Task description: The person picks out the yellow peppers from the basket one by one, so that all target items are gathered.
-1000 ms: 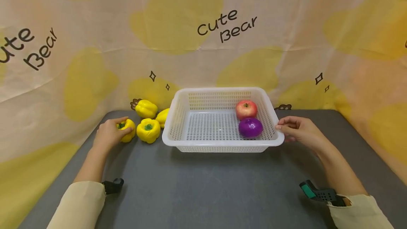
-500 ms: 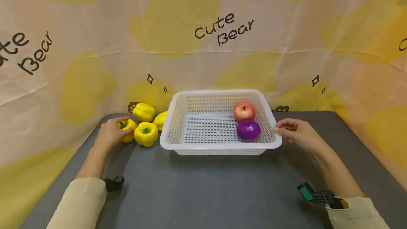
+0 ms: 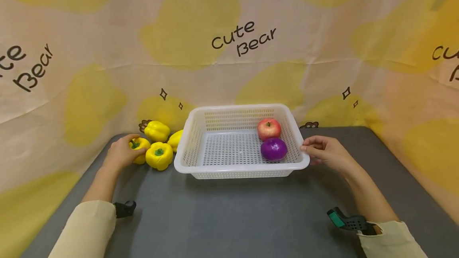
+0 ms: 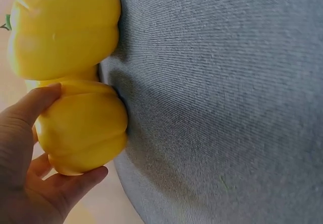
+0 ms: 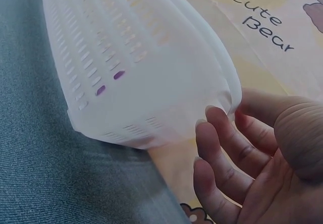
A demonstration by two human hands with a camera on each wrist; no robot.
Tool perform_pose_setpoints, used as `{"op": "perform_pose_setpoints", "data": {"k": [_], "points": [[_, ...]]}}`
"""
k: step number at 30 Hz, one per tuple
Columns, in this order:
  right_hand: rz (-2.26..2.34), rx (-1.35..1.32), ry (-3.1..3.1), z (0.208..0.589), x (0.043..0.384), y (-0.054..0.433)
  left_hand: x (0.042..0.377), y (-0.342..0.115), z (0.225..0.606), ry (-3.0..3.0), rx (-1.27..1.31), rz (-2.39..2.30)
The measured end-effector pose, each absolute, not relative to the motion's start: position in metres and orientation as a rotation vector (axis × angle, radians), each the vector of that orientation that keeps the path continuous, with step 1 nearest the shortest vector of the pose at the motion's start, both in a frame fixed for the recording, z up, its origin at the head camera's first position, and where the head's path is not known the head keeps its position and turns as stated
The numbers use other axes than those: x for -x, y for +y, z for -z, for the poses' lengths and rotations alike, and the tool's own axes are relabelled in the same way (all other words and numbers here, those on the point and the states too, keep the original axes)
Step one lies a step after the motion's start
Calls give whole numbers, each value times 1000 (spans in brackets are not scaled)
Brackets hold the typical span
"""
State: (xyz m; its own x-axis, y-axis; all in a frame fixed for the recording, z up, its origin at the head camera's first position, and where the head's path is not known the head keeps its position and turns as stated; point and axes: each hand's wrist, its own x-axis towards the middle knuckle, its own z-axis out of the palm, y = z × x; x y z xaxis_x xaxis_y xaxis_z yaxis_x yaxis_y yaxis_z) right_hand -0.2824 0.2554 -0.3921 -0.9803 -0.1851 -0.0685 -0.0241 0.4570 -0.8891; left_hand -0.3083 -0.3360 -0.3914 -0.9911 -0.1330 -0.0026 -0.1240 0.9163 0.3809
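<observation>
My left hand [image 3: 120,153] grips a yellow bell pepper [image 4: 88,125] at the left of the table, thumb on one side and fingers on the other. Another yellow bell pepper [image 3: 159,156] sits right beside it, stem up. Behind these lies a third bell pepper [image 3: 157,131]; one more yellow piece [image 3: 175,140] is partly hidden by the basket. With thumb and fingers, my right hand [image 3: 328,153] pinches the right rim of a white plastic basket [image 5: 151,82]. Inside the basket, at its right end, a red apple [image 3: 269,129] sits behind a shiny purple round item [image 3: 274,149].
The grey tabletop [image 3: 222,214] stretches out in front of the basket. Close behind the table hangs a patterned cloth [image 3: 201,43] with printed words. Each wrist wears a dark strap, the right one with a green patch [image 3: 336,219].
The head view has shifted slightly, so the whole scene sits a little further left and lower. Both hands keep their places on the bell pepper and the basket rim.
</observation>
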Motion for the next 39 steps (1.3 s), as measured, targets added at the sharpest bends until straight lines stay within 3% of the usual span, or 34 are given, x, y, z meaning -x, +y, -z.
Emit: {"op": "perform_pose_setpoints", "data": {"k": [29,39], "points": [[1518,180,2597,397,280,259,322,-328,403,-3062,-210,614],[1424,195,2710,397,274,250,316,-319,388,-3096,-152,584]]}}
